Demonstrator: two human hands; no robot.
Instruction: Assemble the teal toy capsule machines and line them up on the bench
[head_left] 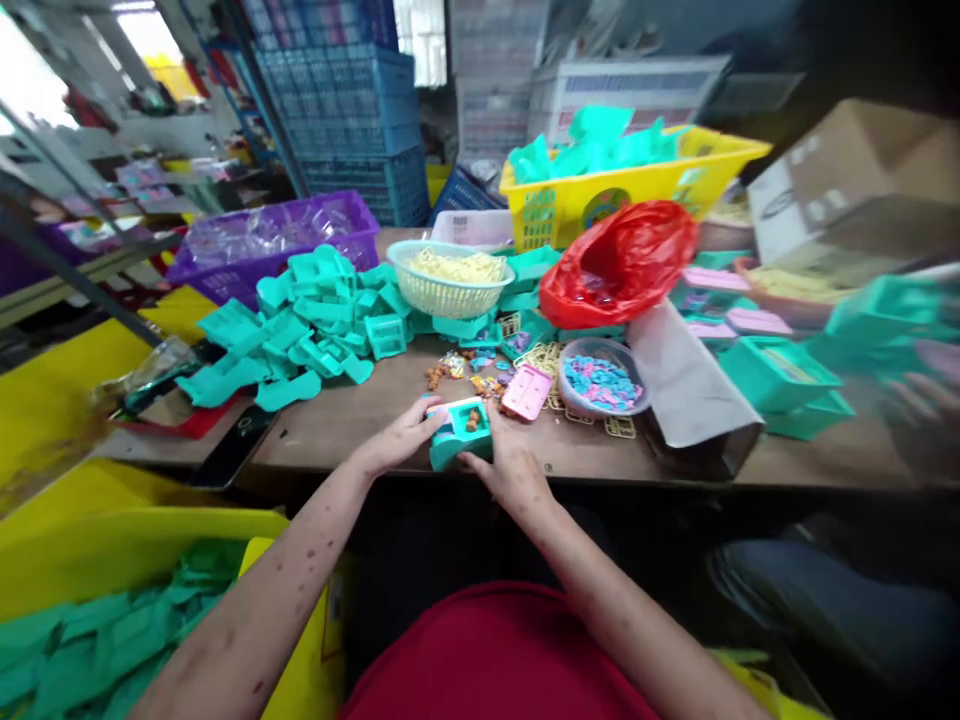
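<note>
A small teal plastic toy case rests on the wooden table near its front edge, with small brown pieces inside. My left hand grips its left side. My right hand holds its right side and front. Just beyond lie a pink lid, scattered small coloured pieces and yellow plastic frames. A clear bowl of pink and blue pieces stands to the right.
A heap of teal parts fills the left of the table, by a purple basket. Behind stand a pale basket of yellow parts, a red bag and a yellow crate. Another person's blurred hand is at right. A yellow bin sits lower left.
</note>
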